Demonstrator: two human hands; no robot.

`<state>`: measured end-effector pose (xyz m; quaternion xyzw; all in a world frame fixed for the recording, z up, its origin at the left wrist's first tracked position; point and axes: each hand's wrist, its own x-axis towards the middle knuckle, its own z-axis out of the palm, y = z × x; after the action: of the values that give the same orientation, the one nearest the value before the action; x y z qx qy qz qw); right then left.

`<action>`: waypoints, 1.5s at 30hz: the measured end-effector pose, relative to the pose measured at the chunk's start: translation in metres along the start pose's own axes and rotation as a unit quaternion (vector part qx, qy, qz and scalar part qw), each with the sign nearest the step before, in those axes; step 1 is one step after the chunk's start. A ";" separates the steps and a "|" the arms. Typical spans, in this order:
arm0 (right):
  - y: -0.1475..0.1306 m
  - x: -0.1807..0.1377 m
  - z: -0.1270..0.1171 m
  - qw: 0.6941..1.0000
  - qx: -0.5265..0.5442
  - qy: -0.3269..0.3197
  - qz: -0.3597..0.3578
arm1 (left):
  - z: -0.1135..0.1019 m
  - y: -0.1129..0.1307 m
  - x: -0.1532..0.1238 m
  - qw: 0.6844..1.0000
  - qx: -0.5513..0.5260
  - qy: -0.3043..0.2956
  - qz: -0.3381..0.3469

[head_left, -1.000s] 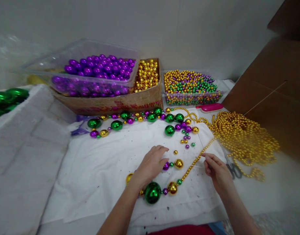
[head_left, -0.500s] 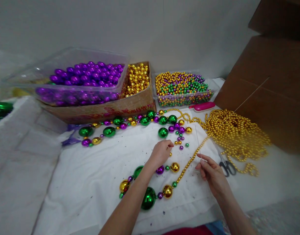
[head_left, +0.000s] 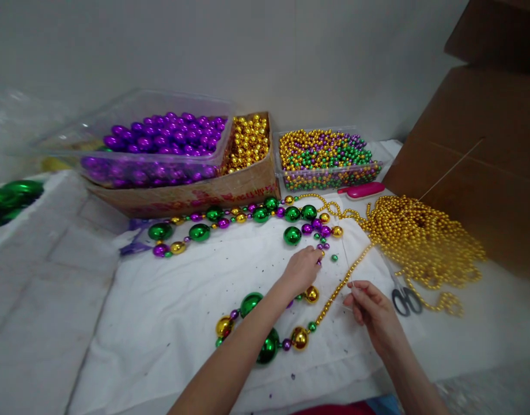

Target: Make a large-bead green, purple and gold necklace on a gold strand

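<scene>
My left hand is over the white cloth, its fingertips closed at a small gold bead beside a cluster of loose beads. Between thumb and fingers, my right hand pinches a thin white string. Under my left forearm lies a strand of large green, gold and purple balls, partly hidden; a gold ball and a green ball on it show. A line of small gold beads runs from that strand past my right hand toward the gold bead pile.
Behind are a clear tub of purple balls, a cardboard box of gold beads and a tray of mixed small beads. A finished-looking strand lies before them. Scissors, a pink-handled tool and a large carton are right.
My left hand has moved forward and right to the loose small beads. My right hand stays nearly in place, still pinching the string. The view has shifted slightly.
</scene>
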<state>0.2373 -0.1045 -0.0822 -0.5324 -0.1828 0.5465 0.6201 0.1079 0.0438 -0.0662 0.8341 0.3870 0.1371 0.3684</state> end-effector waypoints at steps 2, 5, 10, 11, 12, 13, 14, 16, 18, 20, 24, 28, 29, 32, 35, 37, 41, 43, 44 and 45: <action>0.000 -0.002 0.002 1.000 -0.007 -0.004 0.006 | -0.008 -0.005 -0.004 0.999 -0.047 0.013 -0.016; 0.000 -0.006 0.007 0.999 -0.031 -0.035 0.016 | -0.019 -0.013 -0.014 0.986 -0.152 0.039 -0.050; -0.002 -0.015 0.015 0.985 -0.139 -0.093 0.038 | -0.034 -0.026 -0.031 0.755 -0.632 0.094 -0.146; -0.002 -0.017 0.016 0.981 -0.161 -0.100 0.043 | -0.036 -0.028 -0.034 0.720 -0.671 0.097 -0.148; -0.004 -0.019 0.017 0.977 -0.180 -0.106 0.048 | -0.038 -0.030 -0.036 0.699 -0.693 0.100 -0.146; -0.005 -0.021 0.019 0.973 -0.197 -0.109 0.052 | -0.039 -0.032 -0.037 0.688 -0.705 0.103 -0.143; -0.006 -0.022 0.020 0.970 -0.209 -0.110 0.054 | -0.040 -0.033 -0.038 0.682 -0.710 0.106 -0.138; -0.008 -0.025 0.022 0.968 -0.225 -0.103 0.053 | -0.041 -0.034 -0.040 0.676 -0.716 0.112 -0.131; -0.010 -0.027 0.023 0.966 -0.233 -0.100 0.053 | -0.042 -0.035 -0.041 0.671 -0.721 0.117 -0.125; -0.010 -0.027 0.024 0.965 -0.239 -0.098 0.053 | -0.043 -0.034 -0.042 0.668 -0.725 0.119 -0.118; -0.010 -0.026 0.022 0.965 -0.239 -0.095 0.049 | -0.044 -0.031 -0.045 0.672 -0.722 0.120 -0.118; -0.009 -0.026 0.021 0.964 -0.243 -0.100 0.051 | -0.046 -0.030 -0.047 0.689 -0.705 0.117 -0.121; -0.010 -0.027 0.021 0.963 -0.245 -0.098 0.050 | -0.047 -0.030 -0.048 0.696 -0.698 0.117 -0.121; -0.011 -0.028 0.024 0.964 -0.249 -0.085 0.044 | -0.047 -0.027 -0.048 0.719 -0.675 0.118 -0.112; -0.013 -0.023 0.032 0.964 -0.253 -0.079 0.020 | -0.044 -0.019 -0.047 0.739 -0.657 0.100 -0.108; -0.014 -0.016 0.039 0.963 -0.256 -0.081 -0.009 | -0.040 -0.010 -0.046 0.758 -0.640 0.068 -0.107; -0.022 -0.003 0.051 0.945 -0.303 -0.092 -0.081 | -0.036 0.008 -0.046 0.801 -0.591 0.043 -0.086; -0.032 0.000 0.055 0.917 -0.363 -0.085 -0.144 | -0.040 0.017 -0.048 0.826 -0.556 0.061 -0.071; -0.037 0.001 0.057 0.898 -0.394 -0.079 -0.182 | -0.043 0.022 -0.049 0.839 -0.536 0.071 -0.059; -0.043 0.002 0.059 0.878 -0.418 -0.076 -0.221 | -0.046 0.027 -0.049 0.851 -0.518 0.080 -0.044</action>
<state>0.2103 -0.0688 -0.0243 -0.6443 -0.5540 0.3067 0.4289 0.0662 0.0189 -0.0124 0.4905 0.3247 0.3676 0.7203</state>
